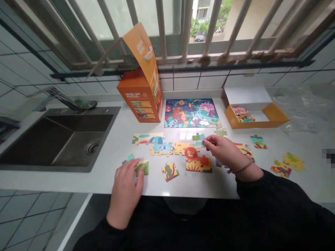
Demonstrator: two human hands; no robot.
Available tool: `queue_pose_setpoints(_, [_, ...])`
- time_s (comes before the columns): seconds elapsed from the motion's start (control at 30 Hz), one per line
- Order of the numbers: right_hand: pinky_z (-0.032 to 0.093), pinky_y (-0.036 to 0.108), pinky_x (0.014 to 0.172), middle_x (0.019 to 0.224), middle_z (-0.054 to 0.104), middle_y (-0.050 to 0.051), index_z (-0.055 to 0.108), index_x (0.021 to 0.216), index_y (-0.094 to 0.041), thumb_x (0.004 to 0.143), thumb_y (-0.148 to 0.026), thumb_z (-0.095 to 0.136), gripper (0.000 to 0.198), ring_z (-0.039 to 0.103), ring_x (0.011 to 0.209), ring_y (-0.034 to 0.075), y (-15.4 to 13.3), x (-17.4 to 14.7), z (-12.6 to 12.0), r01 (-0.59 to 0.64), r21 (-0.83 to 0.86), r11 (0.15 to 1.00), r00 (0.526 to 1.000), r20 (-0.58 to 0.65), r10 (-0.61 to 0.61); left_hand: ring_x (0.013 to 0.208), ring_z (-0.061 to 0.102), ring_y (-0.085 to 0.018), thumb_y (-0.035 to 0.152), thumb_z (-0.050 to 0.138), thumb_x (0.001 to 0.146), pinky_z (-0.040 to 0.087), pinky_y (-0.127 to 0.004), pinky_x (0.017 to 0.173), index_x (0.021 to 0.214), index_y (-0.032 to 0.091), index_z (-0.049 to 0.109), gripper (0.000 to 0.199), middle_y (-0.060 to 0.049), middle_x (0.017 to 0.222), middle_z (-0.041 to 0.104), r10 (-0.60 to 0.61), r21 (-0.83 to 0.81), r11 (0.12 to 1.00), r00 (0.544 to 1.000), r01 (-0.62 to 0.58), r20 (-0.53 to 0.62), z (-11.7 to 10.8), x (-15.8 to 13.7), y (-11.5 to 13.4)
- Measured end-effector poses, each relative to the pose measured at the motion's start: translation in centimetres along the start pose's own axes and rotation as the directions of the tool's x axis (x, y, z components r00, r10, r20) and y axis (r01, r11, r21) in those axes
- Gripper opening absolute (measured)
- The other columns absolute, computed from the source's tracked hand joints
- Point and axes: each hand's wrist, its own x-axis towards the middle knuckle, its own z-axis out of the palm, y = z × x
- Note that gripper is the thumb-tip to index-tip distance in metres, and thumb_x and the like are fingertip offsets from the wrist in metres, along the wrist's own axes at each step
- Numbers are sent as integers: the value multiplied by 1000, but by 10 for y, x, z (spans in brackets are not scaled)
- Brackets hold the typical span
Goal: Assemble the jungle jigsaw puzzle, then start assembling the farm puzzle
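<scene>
- Two bare hands work above the white desk (110, 143): the left hand (128, 177) near its front edge, the right hand (222, 148) farther in, with a broad gap between them.
- A strip of desk separates the lion section (198, 164) from the front edge; another lies between the left hand and the sink (47, 170), whose dark rim borders the work on the left.
- Behind, the tall puzzle box (138, 96) and the animal picture (192, 113) stand just beside each other, limiting reach toward the wall.
- Right hand: thumb and forefinger pinch a jigsaw piece (200, 143) with pale blue on it, just above the lion section.
- Left hand: fingers loosely bent and apart, thumb at a green piece (145, 168) on the desk; whether it grips that piece, I cannot tell.
- The lion section shows an orange-red lion over yellow ground; the elephant section (161, 148) is light blue with knobbed edges.
- A tree piece (170, 172) lies apart between the left hand and the lion section; yellow-green pieces (294, 161) lie far right.
- An open orange carton (243, 124) at the back right holds more pieces, near crumpled clear plastic (298, 104).
- White tiles (187, 82) and a barred window (162, 35) rise behind.
</scene>
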Motion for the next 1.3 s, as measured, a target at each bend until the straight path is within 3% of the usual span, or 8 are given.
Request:
queue_pose_setpoints(0.13, [41, 32, 61, 70, 69, 3, 65, 80, -24, 97, -56, 55, 38, 60, 64, 19, -13, 3, 10, 54, -18, 998, 999, 8, -54, 132, 59, -47, 63, 54, 100, 47, -64, 114, 146, 4, 58, 75, -29, 137, 64, -266, 212, 946, 961, 245, 80, -8, 13, -58])
queue_pose_setpoints(0.23, [42, 33, 64, 75, 71, 3, 66, 83, -24, 98, -58, 55, 39, 61, 68, 20, -17, -8, 20, 81, -9, 997, 996, 33, -80, 129, 61, -43, 70, 59, 92, 47, -59, 116, 130, 11, 68, 70, -22, 129, 67, -299, 131, 951, 938, 279, 176, -11, 25, -78])
queue_pose_setpoints(0.53, [43, 33, 67, 79, 69, 2, 68, 91, -24, 102, -59, 55, 39, 62, 73, 22, -3, -56, 40, 23, 152, 988, 996, 84, -36, 90, 72, -26, 60, 79, 82, 54, -34, 79, 104, 25, 58, 47, -2, 98, 74, -376, -162, 892, 891, 423, 255, -23, 46, -68])
queue_pose_setpoints(0.73, [45, 32, 66, 80, 69, 2, 68, 88, -24, 102, -60, 56, 40, 62, 73, 21, 6, -93, 53, -81, 272, 959, 992, 117, 51, 80, 70, -20, 55, 84, 85, 52, -28, 69, 109, 23, 65, 44, 0, 95, 75, -246, -518, 724, 872, 456, 424, -22, 45, -7])
queue_pose_setpoints(0.83, [49, 32, 70, 85, 74, 3, 71, 92, -24, 102, -54, 58, 34, 67, 78, 22, 3, -103, 69, -90, 312, 946, 990, 130, 51, 78, 73, -21, 54, 87, 84, 54, -27, 65, 111, 22, 66, 46, -2, 91, 76, -156, -631, 533, 798, 564, 582, -20, 45, 41])
queue_pose_setpoints(1.0, [56, 33, 80, 93, 80, 5, 75, 127, -23, 98, -34, 66, 33, 74, 87, 23, 7, -103, 76, -72, 286, 956, 996, 79, 51, 69, 69, -17, 52, 80, 92, 54, -25, 57, 118, 23, 70, 40, -3, 94, 78, 134, -674, 395, 687, 624, 715, -3, 44, 114])
queue_pose_setpoints(1.1, [59, 36, 83, 99, 80, 7, 76, 127, -23, 100, -38, 63, 33, 75, 89, 24, 22, -109, 61, -112, 347, 931, 991, -24, 128, 78, 74, -19, 44, 73, 98, 59, -27, 62, 127, 24, 73, 35, -5, 106, 81, 291, -720, 398, 666, 569, 687, 17, 44, 150])
queue_pose_setpoints(1.3, [57, 31, 55, 78, 69, 2, 75, 119, -20, 92, -75, 69, 62, 66, 63, 19, 67, -143, 24, -230, 761, 607, 908, -56, 414, 95, 78, -24, 23, 73, 94, 64, -36, 87, 130, 23, 76, 36, -6, 111, 83, 300, -758, 586, 792, 288, 532, 64, 47, 207])
